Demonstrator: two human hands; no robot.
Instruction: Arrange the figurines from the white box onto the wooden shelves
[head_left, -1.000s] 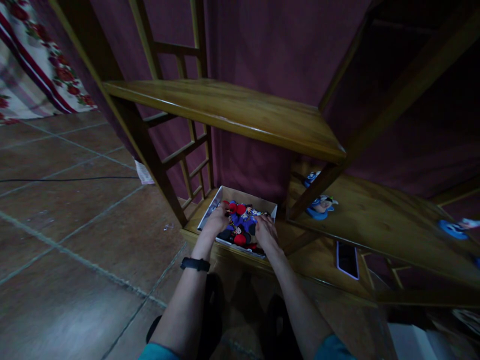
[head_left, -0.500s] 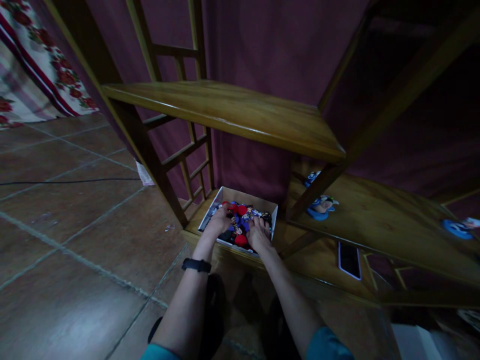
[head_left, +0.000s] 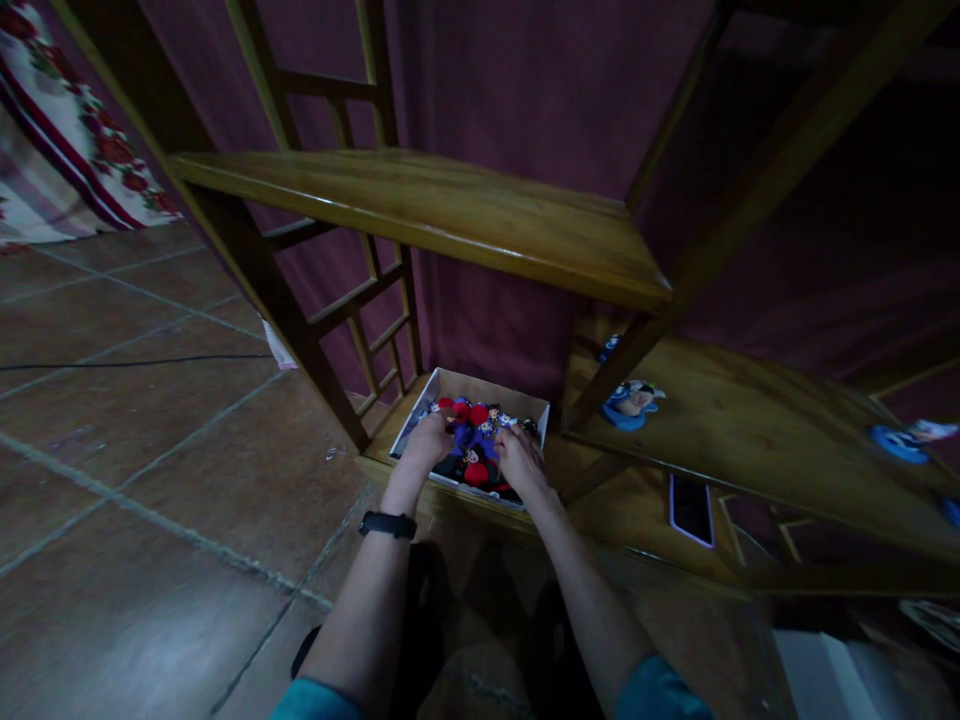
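A shallow white box (head_left: pixel 531 408) on the low wooden shelf holds a jumble of small cartoon figures (head_left: pixel 480 430) in red, blue, purple and black. Over its left side, my left hand (head_left: pixel 429 440) is closed among the figures, with a dark band on its wrist. Across from it, my right hand (head_left: pixel 519 460) has its fingers curled together above the right part of the pile. Whatever lies between the fingers of either hand is too small and dim to make out.
A wooden shelf board (head_left: pixel 427 215) overhangs the box. On the right-hand shelf stand several blue-based figurines (head_left: pixel 630 403), with a phone (head_left: pixel 691 509) lower down. A slanting post (head_left: pixel 611 385) divides the sections. A dark cable (head_left: pixel 135 362) crosses the tiled floor.
Both hands stay at the box, their fingers now more curled; the right hand has lifted slightly and closed. The whole view has shifted a little.
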